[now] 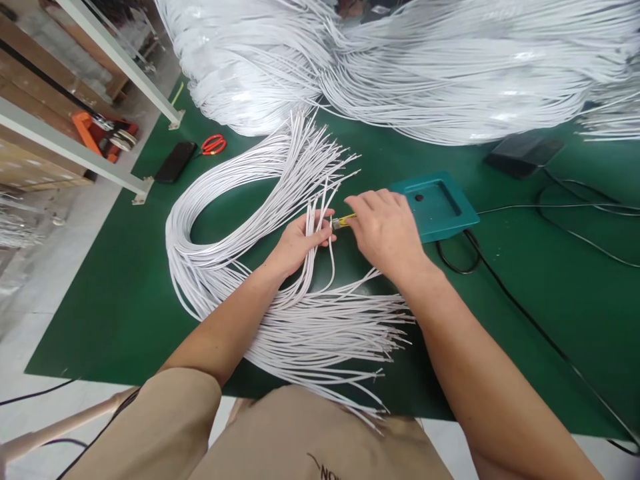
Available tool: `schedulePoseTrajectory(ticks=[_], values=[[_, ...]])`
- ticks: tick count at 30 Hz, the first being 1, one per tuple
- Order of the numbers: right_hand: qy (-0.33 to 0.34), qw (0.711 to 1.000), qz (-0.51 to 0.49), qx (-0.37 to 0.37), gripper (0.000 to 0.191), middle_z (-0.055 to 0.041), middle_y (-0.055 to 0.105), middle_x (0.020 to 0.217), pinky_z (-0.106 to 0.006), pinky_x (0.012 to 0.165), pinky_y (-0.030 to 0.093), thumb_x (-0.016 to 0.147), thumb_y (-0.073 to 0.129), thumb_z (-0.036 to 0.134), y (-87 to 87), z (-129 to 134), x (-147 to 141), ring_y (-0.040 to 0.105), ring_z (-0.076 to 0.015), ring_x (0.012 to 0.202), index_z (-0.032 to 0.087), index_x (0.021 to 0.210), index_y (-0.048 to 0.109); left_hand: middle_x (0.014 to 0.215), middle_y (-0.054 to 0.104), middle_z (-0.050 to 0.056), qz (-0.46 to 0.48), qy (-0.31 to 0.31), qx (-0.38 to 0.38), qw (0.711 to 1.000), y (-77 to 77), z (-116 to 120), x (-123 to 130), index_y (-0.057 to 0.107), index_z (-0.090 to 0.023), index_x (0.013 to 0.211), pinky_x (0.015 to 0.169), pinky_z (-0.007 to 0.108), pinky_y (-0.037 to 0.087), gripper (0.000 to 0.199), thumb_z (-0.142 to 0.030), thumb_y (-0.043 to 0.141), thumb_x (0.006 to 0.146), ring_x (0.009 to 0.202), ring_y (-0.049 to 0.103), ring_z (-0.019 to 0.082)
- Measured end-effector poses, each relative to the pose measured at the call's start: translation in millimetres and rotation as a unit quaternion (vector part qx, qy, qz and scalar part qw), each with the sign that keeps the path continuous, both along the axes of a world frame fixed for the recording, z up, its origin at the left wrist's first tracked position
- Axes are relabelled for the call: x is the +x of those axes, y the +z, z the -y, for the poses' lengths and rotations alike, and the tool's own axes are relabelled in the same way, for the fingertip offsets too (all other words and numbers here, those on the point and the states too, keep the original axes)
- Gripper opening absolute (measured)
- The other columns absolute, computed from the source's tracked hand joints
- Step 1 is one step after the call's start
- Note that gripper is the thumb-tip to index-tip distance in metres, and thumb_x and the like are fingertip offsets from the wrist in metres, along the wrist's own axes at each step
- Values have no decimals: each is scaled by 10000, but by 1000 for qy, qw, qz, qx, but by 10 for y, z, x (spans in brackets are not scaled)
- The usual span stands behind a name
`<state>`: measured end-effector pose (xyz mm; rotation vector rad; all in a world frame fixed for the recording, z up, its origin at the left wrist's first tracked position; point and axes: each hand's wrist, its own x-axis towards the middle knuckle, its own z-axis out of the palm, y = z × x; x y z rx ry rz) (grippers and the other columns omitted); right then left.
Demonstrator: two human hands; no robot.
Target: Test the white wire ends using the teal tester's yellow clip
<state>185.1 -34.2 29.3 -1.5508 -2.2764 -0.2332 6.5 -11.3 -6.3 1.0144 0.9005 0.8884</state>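
Note:
My left hand point(303, 243) is closed round a few white cables, whose ends stick up past the fingers. Just to its right, my right hand point(387, 230) grips a small yellow tool point(345, 221) with a metal tip, which is close to the left fingertips and one cable. What kind of tool it is I cannot make out. Around and under my left forearm lies a curved bundle of white cables point(175, 247), bent in a U, with both sets of ends pointing right.
Big heaps of white cable point(450, 80) fill the table's far side. On the green table point(525, 320) are a teal tray point(467, 217), a black phone-like object point(176, 162), red-handled scissors point(213, 145), a dark box point(523, 155) and black cords. White metal posts point(120, 60) stand at the left.

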Motion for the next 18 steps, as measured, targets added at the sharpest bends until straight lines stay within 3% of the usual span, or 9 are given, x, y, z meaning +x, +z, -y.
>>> schedulePoseTrajectory(ticks=[6, 12, 18], values=[[11, 991, 107, -75, 192, -81, 702, 799, -412, 988, 271, 842, 484, 104, -24, -192, 187, 555, -218, 831, 151, 856, 670, 757, 596, -29, -66, 21, 35, 997, -32, -39, 6, 618, -137, 1085, 672, 221, 498, 421, -239, 755, 700, 682, 654, 93], [27, 994, 78, -70, 215, -72, 666, 739, -418, 945, 326, 803, 491, 91, -24, -221, 191, 512, -235, 878, 174, 809, 690, 752, 621, -12, -137, 50, 35, 989, 22, -35, 65, 629, -108, 1041, 643, 221, 517, 368, -192, 724, 695, 678, 684, 121], [8, 996, 62, -67, 256, -79, 604, 670, -440, 910, 364, 828, 457, 130, -33, -253, 170, 500, -259, 878, 185, 834, 707, 770, 655, 10, -190, 46, 58, 979, -50, -71, 66, 645, -101, 1051, 648, 228, 539, 383, -216, 722, 694, 687, 699, 137]])
